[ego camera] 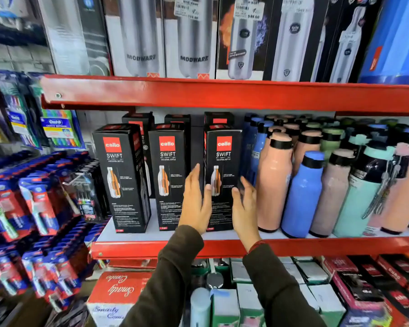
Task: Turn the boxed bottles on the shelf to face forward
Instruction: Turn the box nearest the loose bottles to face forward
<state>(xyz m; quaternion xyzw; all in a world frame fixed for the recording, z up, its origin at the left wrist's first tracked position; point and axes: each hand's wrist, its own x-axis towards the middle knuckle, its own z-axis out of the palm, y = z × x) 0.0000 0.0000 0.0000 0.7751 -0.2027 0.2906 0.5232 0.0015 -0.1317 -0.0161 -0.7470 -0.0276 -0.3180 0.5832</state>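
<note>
While the red shelf [222,247] crossed the middle of the frame, three black boxes [168,175] stood on it at centre, faces forward. Both hands flanked the right box [222,175]: left hand [196,204] flat on its left side, right hand [243,206] spread wide, thumb on its front.

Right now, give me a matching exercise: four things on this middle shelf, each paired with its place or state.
Things:
1. right boxed bottle
2. left boxed bottle
3. blue bottle
4. middle boxed bottle

Places or states:
A. turned at an angle, side panel showing
B. between the left hand and right hand
C. loose among the unboxed bottles, front row
D. just left of the left hand

Pairs: 1-B, 2-A, 3-C, 4-D
</note>
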